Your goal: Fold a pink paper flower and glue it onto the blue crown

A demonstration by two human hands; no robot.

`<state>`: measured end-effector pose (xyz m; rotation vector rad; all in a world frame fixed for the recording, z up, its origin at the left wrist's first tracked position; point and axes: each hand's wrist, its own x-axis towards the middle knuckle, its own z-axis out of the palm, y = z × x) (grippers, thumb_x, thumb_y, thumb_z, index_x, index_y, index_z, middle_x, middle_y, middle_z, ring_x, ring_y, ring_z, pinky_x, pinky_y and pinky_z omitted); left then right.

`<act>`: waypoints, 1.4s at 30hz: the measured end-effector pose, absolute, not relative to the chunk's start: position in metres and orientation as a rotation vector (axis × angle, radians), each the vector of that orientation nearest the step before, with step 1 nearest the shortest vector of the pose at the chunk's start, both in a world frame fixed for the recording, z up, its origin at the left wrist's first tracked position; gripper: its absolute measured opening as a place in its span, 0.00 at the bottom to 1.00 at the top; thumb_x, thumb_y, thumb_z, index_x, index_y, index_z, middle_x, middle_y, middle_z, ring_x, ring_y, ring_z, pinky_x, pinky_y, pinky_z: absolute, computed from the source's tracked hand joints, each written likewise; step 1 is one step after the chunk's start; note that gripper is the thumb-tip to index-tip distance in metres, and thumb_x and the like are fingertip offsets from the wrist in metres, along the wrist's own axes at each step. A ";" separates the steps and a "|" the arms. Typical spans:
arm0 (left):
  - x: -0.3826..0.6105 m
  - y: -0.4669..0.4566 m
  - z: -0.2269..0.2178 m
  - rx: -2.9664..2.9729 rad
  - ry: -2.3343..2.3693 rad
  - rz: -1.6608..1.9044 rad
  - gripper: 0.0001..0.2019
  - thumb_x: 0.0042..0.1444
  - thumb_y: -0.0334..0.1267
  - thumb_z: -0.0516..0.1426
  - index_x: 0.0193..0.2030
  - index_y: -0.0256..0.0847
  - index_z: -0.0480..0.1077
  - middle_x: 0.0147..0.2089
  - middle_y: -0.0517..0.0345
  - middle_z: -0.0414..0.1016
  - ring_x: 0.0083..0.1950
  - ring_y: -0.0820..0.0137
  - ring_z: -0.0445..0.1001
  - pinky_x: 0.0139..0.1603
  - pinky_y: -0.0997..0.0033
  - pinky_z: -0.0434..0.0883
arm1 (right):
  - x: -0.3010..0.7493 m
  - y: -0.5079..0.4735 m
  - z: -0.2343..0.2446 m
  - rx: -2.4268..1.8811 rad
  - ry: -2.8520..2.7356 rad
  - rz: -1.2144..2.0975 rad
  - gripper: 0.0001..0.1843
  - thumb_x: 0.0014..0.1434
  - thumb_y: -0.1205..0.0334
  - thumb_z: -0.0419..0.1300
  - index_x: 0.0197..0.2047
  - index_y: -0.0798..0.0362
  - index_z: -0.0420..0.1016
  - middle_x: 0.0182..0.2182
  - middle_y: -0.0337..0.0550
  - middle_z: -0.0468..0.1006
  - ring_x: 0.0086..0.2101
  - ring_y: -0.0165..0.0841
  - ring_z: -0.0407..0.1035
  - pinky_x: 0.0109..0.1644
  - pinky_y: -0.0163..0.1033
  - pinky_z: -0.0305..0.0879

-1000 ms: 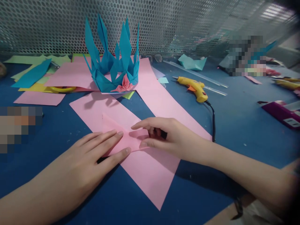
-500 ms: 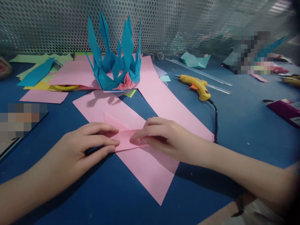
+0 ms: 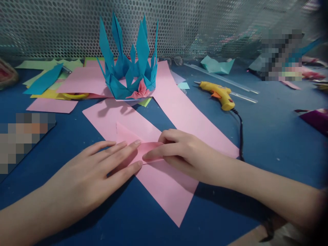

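Observation:
A small folded piece of pink paper (image 3: 148,147) lies across a larger pink sheet (image 3: 166,194) in front of me. My left hand (image 3: 102,167) rests flat on its left part, fingers stretched out and slightly spread, palm down. At the right end, my right hand (image 3: 179,150) has its fingers bent and closed on the folded paper, with the index finger pressed along its surface. Part of the fold is hidden under both hands. A pointed pink flap (image 3: 124,131) sticks up behind the left fingertips.
Behind the paper stands a blue origami crown (image 3: 120,89) with a pink paper flower (image 3: 141,90). A yellow glue gun (image 3: 216,92) with a black cord lies to the right, near clear glue sticks (image 3: 222,78). Coloured paper scraps (image 3: 43,80) and yellow-handled scissors (image 3: 75,96) are at left.
My left hand has slid right over the folded paper, its fingers now straighter and flatter. The right hand keeps its grip nearly unchanged. The whole view has shifted slightly.

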<state>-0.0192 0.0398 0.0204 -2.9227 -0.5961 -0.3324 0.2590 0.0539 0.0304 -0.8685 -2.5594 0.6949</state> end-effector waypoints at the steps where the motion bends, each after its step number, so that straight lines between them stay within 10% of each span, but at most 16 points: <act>1: -0.018 0.040 0.021 -2.925 -0.615 -0.322 0.26 0.63 0.21 0.45 0.63 0.42 0.66 0.64 0.48 0.72 0.64 0.60 0.71 0.64 0.57 0.68 | 0.259 0.054 0.030 -0.870 -2.557 0.696 0.20 0.67 0.75 0.50 0.51 0.54 0.81 0.33 0.47 0.72 0.34 0.34 0.66 0.37 0.37 0.63; 8: -0.008 0.035 0.022 -3.069 -1.165 -0.380 0.19 0.68 0.36 0.47 0.64 0.44 0.58 0.63 0.52 0.70 0.64 0.64 0.67 0.62 0.60 0.70 | 0.257 0.053 0.028 -0.906 -2.473 0.782 0.20 0.64 0.77 0.51 0.51 0.55 0.80 0.35 0.47 0.74 0.36 0.33 0.69 0.41 0.37 0.67; 17: -0.008 0.035 0.020 -3.018 -1.075 -0.253 0.17 0.66 0.45 0.51 0.57 0.42 0.60 0.74 0.44 0.56 0.75 0.54 0.51 0.70 0.38 0.58 | 0.256 0.053 0.028 -0.733 -2.469 0.808 0.24 0.65 0.64 0.62 0.63 0.51 0.68 0.56 0.51 0.75 0.57 0.37 0.66 0.63 0.48 0.62; 23: -0.008 0.035 0.019 -2.993 -1.225 -0.242 0.28 0.66 0.50 0.51 0.68 0.42 0.51 0.72 0.46 0.60 0.71 0.53 0.61 0.66 0.42 0.66 | 0.256 0.052 0.027 -0.718 -2.387 0.949 0.16 0.65 0.72 0.58 0.55 0.57 0.74 0.45 0.50 0.78 0.45 0.31 0.73 0.49 0.35 0.71; 42: -0.010 0.036 0.020 -3.031 -1.314 -0.370 0.12 0.69 0.46 0.47 0.52 0.43 0.62 0.62 0.51 0.65 0.67 0.59 0.63 0.63 0.51 0.67 | 0.254 0.046 0.031 -0.747 -2.518 0.881 0.21 0.66 0.76 0.50 0.50 0.53 0.82 0.38 0.48 0.70 0.34 0.30 0.66 0.37 0.33 0.68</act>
